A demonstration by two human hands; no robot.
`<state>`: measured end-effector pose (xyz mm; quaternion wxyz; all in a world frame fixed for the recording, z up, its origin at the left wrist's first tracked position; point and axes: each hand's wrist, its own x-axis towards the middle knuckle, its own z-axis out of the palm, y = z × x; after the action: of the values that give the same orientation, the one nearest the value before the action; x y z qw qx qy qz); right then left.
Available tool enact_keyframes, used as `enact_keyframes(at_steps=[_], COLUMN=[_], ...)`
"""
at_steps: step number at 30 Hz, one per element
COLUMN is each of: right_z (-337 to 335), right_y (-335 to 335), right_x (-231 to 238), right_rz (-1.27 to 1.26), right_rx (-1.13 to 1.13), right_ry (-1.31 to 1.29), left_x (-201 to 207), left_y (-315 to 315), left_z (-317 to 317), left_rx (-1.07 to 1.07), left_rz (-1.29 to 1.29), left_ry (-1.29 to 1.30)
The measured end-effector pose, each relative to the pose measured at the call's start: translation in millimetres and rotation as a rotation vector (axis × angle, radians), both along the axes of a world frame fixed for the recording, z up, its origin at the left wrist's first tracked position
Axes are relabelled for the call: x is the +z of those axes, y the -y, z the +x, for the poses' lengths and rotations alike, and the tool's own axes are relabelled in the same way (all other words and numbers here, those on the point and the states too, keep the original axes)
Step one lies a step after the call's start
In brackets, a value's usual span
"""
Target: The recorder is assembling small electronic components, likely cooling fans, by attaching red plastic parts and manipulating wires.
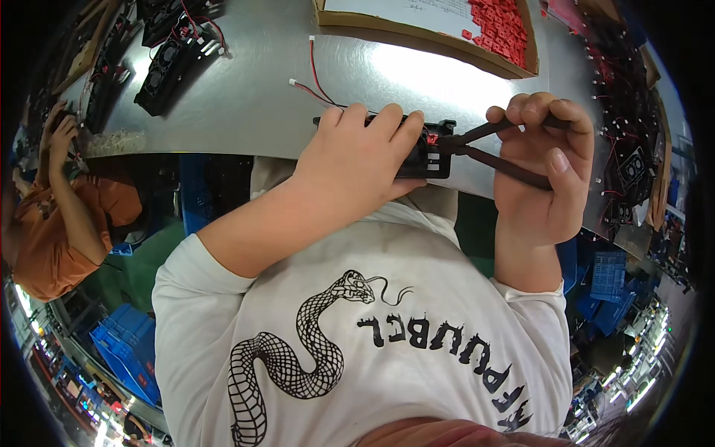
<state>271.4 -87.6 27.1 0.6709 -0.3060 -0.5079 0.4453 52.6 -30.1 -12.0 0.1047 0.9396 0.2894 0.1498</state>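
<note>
My left hand is wrapped over a black plastic fan housing at the table's near edge, covering most of it. Red and black wires with white connectors trail out from the housing's far left side. In my right hand are pliers with dark handles, spread apart between the thumb and the fingers. Their jaws meet the right end of the housing, beside a small red piece. Whether the jaws grip that piece is too small to tell.
A shallow cardboard box at the back holds a paper sheet and many red pieces. Black fan units lie at the far left, more at the right. On the left a co-worker in an orange top handles something dark.
</note>
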Motion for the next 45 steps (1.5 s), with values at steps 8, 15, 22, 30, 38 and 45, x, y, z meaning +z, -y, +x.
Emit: enact_keyframes(at_steps=[8, 15, 22, 30, 38, 45], right_z=[-7, -4, -7, 15, -2, -2], right_y=[5, 5, 3, -55, 12, 8], right_x=[-2, -4, -5, 8, 4, -2], right_rz=[0.018, 0.039, 0.064, 0.111, 0.113, 0.203], right_rx=[-0.084, -0.063, -0.078, 0.872, 0.006, 0.018], right_ry=[0.051, 0.026, 0.049, 0.058, 0.103, 0.13], left_x=[1, 1, -2, 7, 4, 6], left_y=[1, 0, -1, -47, -7, -3], left_z=[0, 1, 0, 4, 1, 1], left_rx=[0.004, -0.004, -0.002, -0.422, -0.115, -0.048], left_rz=[-0.008, -0.016, -0.011, -0.07, -0.092, -0.123], left_ry=[-0.004, 0.004, 0.028, 0.02, -0.001, -0.044])
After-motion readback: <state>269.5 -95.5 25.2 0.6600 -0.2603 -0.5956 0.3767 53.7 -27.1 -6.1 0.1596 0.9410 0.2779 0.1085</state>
